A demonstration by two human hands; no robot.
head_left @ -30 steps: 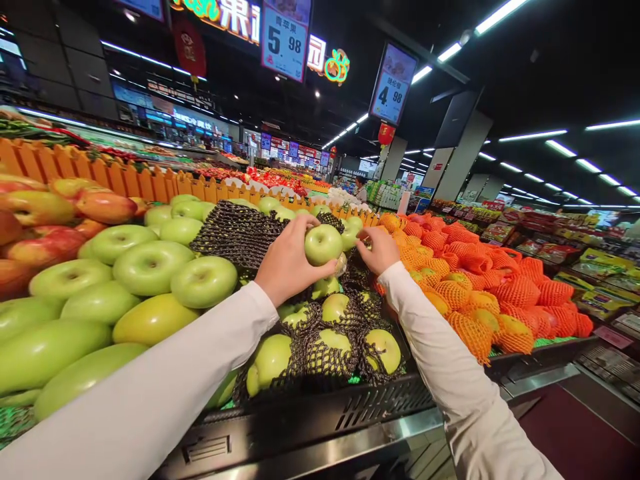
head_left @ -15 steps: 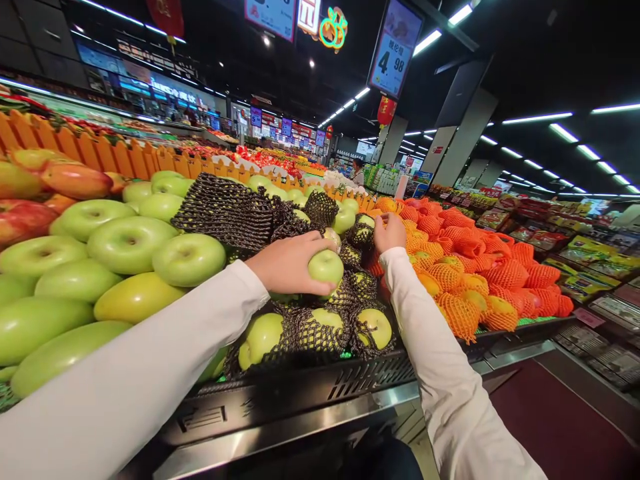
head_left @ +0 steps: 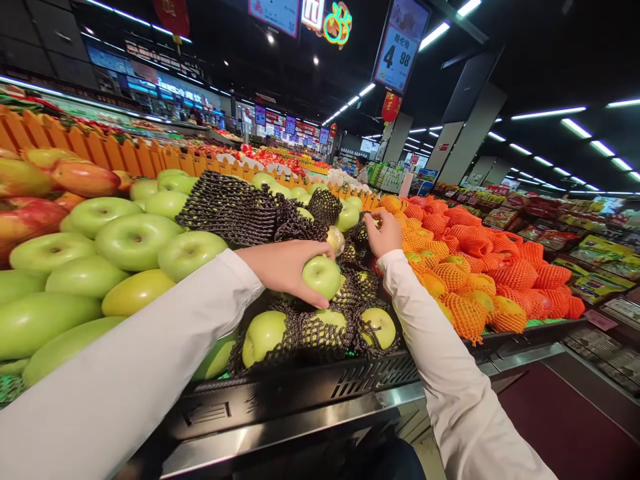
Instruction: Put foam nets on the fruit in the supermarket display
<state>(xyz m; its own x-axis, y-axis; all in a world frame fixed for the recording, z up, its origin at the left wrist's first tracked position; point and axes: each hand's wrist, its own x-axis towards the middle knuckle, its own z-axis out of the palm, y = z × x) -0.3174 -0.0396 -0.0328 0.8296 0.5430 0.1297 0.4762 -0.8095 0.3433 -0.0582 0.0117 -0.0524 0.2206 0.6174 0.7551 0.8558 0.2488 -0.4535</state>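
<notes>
My left hand [head_left: 295,267] is closed around a bare green apple [head_left: 321,277], thumb below it and fingers behind. It is above several green apples in black foam nets [head_left: 324,327] at the front of the display. My right hand [head_left: 385,232] has its fingers curled at a green apple in a black net [head_left: 361,233] farther back; part of that apple is behind the fingers. Between the hands lies a pale, shiny wrapped fruit [head_left: 335,240]. A pile of flattened black foam nets [head_left: 227,207] rests on the apples behind my left hand.
Bare green apples [head_left: 140,241] and red-yellow mangoes [head_left: 83,179] are heaped at left. To the right are oranges in orange nets [head_left: 465,317] and fruit in red nets [head_left: 530,277]. A black crate edge [head_left: 300,387] and metal rail run along the front.
My right hand has shifted slightly left, over the netted apple. My left hand still holds the green apple, a little lower and turned slightly. The view has swung slightly left.
</notes>
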